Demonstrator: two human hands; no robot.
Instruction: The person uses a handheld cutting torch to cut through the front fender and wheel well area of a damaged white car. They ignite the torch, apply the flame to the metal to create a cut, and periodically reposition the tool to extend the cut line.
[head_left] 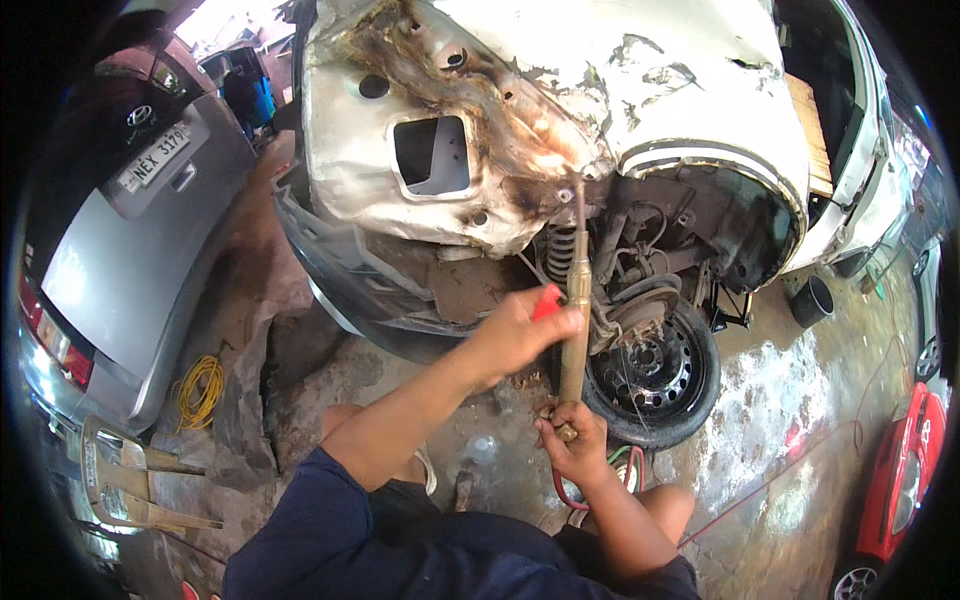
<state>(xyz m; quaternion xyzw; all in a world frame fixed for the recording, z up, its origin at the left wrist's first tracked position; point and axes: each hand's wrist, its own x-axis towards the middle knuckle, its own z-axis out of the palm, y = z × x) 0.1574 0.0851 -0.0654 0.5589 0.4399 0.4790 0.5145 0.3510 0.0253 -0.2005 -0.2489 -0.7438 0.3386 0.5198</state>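
A brass gas torch stands nearly upright in front of me, its thin tip near the scorched edge of a white car body panel. My right hand is closed round the torch's lower end, by its brass valve knobs. Red and green hoses show below that hand. My left hand is closed on a small red object, whose kind I cannot make out, beside the middle of the torch. No flame shows at the tip.
Behind the torch are a coil spring and an open wheel arch. A black wheel lies on the floor. A detached-looking bumper, yellow cable, plastic chair, black bucket, grey car and red car stand around.
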